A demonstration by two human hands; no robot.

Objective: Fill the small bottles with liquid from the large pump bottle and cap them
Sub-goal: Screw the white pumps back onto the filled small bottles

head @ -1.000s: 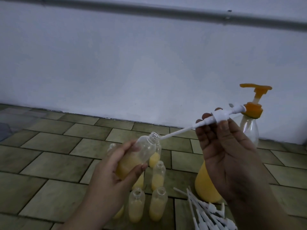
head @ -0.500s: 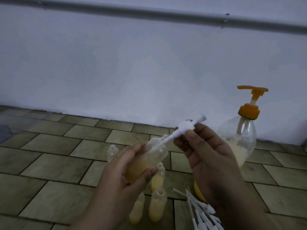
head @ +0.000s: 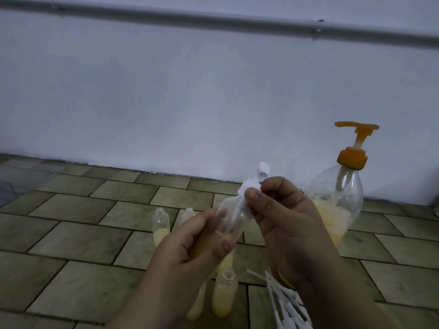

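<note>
- At the centre of the view, the left hand [head: 190, 248] grips a small clear plastic bottle part-filled with yellow liquid [head: 231, 219], tilted toward one o'clock, probably so its mouth faces the other hand.
- The right hand [head: 285, 219] pinches a white spray cap with a long dip tube [head: 249, 187]; the tube is already inside the neck, the cap apparently not yet seated.
- At three o'clock stands the large clear pump bottle with an orange pump head [head: 339, 198], within reach.
- At six o'clock, open filled small bottles [head: 224, 295] and spare white caps [head: 285, 302] wait.
</note>
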